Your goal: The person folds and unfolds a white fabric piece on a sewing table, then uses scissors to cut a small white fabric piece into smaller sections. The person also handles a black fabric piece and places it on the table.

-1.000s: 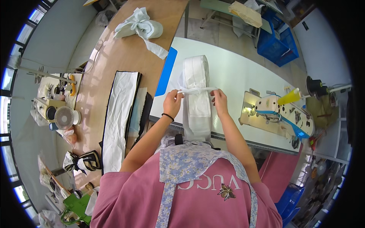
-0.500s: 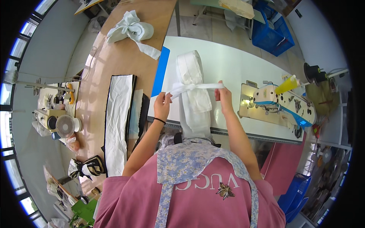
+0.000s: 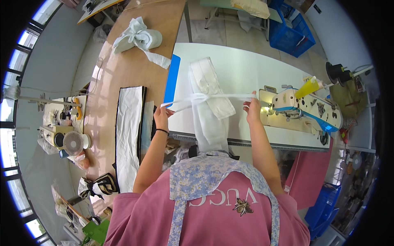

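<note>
A bundle of white fabric strips [image 3: 209,88] lies on the white sewing table, cinched round its middle by a white cloth tie [image 3: 230,96] with a knot. My left hand [image 3: 162,117] pinches one end of the tie, left of the bundle. Out to the right, my right hand [image 3: 252,108] is closed on the other end. The tie is stretched nearly straight between the two hands. A longer white sheer layer [image 3: 211,133] hangs from under the bundle over the table's near edge toward my apron.
A sewing machine [image 3: 303,104] with a yellow thread cone [image 3: 308,87] stands on the right. On the wooden table [image 3: 102,102] at left are a tied white bundle [image 3: 141,39] and a long stack of white and black pieces [image 3: 130,135]. A blue crate [image 3: 289,35] sits beyond.
Both hands have moved apart, pulling the tie's ends outward and tightening the knot. The bundle is squeezed narrower at its middle, and its near end has swung to the right.
</note>
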The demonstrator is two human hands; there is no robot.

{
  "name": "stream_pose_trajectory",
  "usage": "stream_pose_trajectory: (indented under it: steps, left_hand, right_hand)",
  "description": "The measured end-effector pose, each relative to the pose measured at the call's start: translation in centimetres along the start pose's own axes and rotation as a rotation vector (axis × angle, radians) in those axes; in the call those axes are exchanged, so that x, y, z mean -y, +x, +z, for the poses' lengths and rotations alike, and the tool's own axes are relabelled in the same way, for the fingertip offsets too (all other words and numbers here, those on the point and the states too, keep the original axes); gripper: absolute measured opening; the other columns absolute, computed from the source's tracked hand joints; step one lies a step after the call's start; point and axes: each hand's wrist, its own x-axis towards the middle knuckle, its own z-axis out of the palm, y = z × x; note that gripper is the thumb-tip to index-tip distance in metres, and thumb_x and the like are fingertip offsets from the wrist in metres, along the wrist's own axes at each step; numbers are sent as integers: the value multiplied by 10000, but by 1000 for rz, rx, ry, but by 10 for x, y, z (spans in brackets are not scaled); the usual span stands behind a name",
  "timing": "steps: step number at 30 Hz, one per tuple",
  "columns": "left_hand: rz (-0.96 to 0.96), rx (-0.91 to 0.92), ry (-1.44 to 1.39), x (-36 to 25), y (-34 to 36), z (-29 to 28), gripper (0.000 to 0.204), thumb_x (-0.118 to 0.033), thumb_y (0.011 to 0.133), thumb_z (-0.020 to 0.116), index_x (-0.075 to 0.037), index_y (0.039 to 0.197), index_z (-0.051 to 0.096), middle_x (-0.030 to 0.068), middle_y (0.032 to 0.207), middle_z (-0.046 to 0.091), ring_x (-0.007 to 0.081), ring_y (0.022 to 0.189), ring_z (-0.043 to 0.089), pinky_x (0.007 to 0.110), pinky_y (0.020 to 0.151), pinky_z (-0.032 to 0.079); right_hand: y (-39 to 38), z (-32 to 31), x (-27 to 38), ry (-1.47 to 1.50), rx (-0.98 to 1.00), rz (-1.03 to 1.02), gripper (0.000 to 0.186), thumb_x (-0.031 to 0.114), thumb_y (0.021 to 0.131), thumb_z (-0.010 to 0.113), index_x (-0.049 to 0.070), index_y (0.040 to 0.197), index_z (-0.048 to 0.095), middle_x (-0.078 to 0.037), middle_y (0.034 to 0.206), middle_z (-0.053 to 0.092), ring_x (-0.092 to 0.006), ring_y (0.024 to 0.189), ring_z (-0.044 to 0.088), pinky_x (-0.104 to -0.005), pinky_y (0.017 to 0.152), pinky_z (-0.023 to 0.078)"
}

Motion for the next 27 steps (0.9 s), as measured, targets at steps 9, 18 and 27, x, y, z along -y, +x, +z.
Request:
stream_pose_trajectory:
  steps: [9,18,27]
  left_hand:
    - [44,131,-216,-10,-4,-7,248,-117,903,415,42,1060,522,30,700,505,156,676,552,338,695,525]
    - [-280,-300,-23,20,8,-40,551,-236,853,564,14,1295,348,173,1239,454,247,1124,470,347,912,398]
    - [-112,296,244,-14,-66,56,755,-442,880,496,-51,1408,124,232,1371,292,293,1250,340,328,1001,286]
  right_hand:
    - [4,-20,14,-97,230,-29,401,368,914,444,-1,1031,548,8,609,466,-76,506,402,-214,478,328]
    - [0,-49,7,-342,36,182,531,491,851,491,3,1048,556,-98,918,623,-157,705,580,-272,562,479]
    - [-61,24,-23,-613,380,-244,346,326,834,590,25,1005,573,-19,817,580,-108,712,511,-251,604,431]
